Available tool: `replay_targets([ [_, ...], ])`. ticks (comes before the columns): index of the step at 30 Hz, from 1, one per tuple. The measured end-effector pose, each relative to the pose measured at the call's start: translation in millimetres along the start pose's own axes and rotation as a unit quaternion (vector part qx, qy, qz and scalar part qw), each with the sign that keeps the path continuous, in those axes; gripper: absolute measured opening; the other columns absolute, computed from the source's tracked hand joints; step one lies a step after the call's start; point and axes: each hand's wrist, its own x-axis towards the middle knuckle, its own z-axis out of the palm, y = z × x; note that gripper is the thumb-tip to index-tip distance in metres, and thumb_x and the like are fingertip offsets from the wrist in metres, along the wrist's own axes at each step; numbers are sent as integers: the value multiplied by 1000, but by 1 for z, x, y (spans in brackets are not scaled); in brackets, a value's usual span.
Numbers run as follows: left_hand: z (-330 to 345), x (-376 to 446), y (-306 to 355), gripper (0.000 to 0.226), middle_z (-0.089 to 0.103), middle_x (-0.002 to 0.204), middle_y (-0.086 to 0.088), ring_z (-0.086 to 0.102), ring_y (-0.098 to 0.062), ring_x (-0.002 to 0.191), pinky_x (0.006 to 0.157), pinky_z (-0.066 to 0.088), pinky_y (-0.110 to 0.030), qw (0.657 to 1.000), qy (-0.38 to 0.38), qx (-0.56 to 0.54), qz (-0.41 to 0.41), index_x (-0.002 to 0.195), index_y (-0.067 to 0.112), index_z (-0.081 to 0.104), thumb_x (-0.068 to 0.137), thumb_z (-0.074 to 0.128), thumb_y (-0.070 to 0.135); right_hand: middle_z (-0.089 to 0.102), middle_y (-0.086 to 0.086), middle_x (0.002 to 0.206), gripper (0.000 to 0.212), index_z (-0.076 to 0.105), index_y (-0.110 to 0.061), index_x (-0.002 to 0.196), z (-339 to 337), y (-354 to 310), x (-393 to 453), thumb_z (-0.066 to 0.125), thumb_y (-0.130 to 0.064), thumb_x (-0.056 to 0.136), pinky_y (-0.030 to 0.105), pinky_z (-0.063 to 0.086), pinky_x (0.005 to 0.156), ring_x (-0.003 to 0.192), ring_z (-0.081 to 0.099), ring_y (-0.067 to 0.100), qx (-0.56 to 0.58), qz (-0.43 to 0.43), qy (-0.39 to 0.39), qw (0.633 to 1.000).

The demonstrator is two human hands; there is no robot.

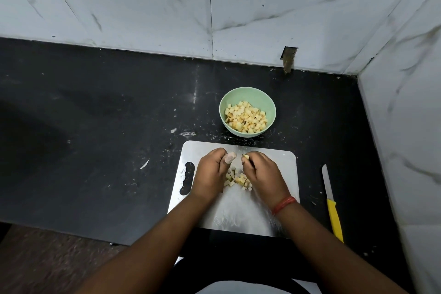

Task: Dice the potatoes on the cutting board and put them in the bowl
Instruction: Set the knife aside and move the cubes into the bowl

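A small heap of pale yellow potato cubes (237,180) lies in the middle of the cutting board (281,169), between the two hands. The cubes are little and blocky, some with brownish edges. The left hand (211,172) sits on the left of the heap with its fingers curled in, and its thumb tip looks wet and pale; I cannot tell if its grip has any cubes inside. The right hand (260,172) sits on the right of the heap, fingers curled, and its grip pinches one potato cube at the fingertips. A red thread band (284,204) goes round the right wrist. The cutting board is a flat, shiny, silver sheet with round corners and a long handle hole (187,178) near its left edge. Its near edge lies close to the front edge of the table (95,126). Just past the far edge of the board stands a round, smooth, light green bowl (248,95), with many more potato cubes inside it. The table is black and dull, with white specks and smears round the board and the bowl. To the left of the board the black top stretches wide. To the right, a knife (331,205) with a thin blade and yellow handle lies near the board, apart from it. White marble wall tiles (262,7) with grey veins stand behind and to the right, making a corner.
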Motion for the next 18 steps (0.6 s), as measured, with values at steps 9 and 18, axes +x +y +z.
replay_targets([
  [9, 2, 39, 68, 46, 38, 63, 11, 34, -5, 60, 55, 30, -24, 984, 34, -175, -24, 70, 18, 40, 105, 33, 47, 48, -8, 55, 30, 61, -19, 82, -31, -42, 37, 45, -37, 101, 39, 41, 52, 53, 46, 13, 260, 131, 84, 953],
  [18, 2, 135, 88, 67, 57, 76, -1, 51, -9, 68, 63, 41, -23, 995, 27, -47, -78, 89, -1, 60, 110, 18, 47, 60, 4, 94, 16, 59, -8, 89, -57, -34, 143, 48, -17, 97, 31, 42, 75, 91, 58, 23, -86, 65, -22, 994],
])
